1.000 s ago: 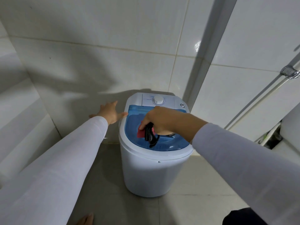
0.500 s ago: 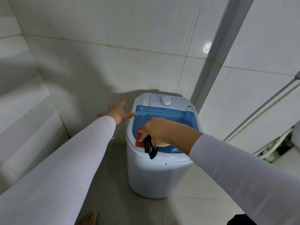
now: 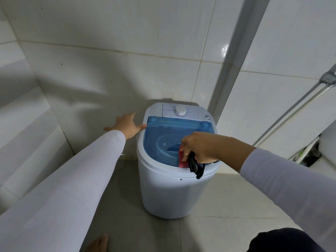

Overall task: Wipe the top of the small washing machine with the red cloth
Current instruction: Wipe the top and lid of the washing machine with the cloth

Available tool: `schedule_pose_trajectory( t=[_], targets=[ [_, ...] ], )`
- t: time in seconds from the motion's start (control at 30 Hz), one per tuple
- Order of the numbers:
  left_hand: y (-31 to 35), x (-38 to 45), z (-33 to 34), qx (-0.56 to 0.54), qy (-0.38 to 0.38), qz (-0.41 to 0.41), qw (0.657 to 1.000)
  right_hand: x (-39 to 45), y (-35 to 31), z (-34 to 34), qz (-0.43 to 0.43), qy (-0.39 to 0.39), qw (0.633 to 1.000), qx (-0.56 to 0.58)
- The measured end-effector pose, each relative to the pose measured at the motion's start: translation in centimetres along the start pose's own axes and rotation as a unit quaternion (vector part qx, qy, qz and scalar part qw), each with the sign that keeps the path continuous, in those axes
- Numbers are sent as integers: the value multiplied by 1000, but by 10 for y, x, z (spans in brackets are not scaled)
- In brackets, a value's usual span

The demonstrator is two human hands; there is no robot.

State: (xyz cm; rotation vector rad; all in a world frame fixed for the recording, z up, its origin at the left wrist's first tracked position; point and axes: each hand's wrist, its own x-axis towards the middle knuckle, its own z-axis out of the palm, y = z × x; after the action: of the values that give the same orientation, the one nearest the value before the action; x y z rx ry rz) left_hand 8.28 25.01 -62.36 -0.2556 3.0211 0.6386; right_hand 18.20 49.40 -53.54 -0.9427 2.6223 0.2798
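Note:
A small white washing machine stands on the floor against the tiled wall. Its top has a clear blue lid and a white dial at the back. My right hand presses a red cloth with a dangling black part onto the lid's front right edge. My left hand is spread open, its thumb touching the machine's left rim.
Tiled walls close in behind and to the left. A metal pipe slants down the right wall, with a white fixture at the far right. A bare foot shows on the grey floor tiles.
My right hand has slid the red cloth from the left front of the lid to the right front edge. The left hand stays at the machine's left rim.

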Motion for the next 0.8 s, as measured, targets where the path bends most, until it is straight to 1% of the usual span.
schedule_pose_trajectory(
  t=[0.2, 0.33, 0.5, 0.67, 0.8],
  targets=[
    [10, -21, 0, -37, 53, -19, 998, -18, 17, 8, 46, -10, 999, -6],
    [11, -29, 3, -54, 57, -24, 997, -28, 28, 14, 68, -12, 998, 0],
    [9, -40, -6, -24, 23, -8, 999, -35, 43, 22, 112, -1, 994, 17],
    [10, -49, -9, -7, 0, 12, 1000, -41, 53, 25, 145, 2, 989, 5],
    [17, -53, -7, -27, -53, 38, 998, -41, 57, 22, 168, 10, 985, -26]
  ],
)
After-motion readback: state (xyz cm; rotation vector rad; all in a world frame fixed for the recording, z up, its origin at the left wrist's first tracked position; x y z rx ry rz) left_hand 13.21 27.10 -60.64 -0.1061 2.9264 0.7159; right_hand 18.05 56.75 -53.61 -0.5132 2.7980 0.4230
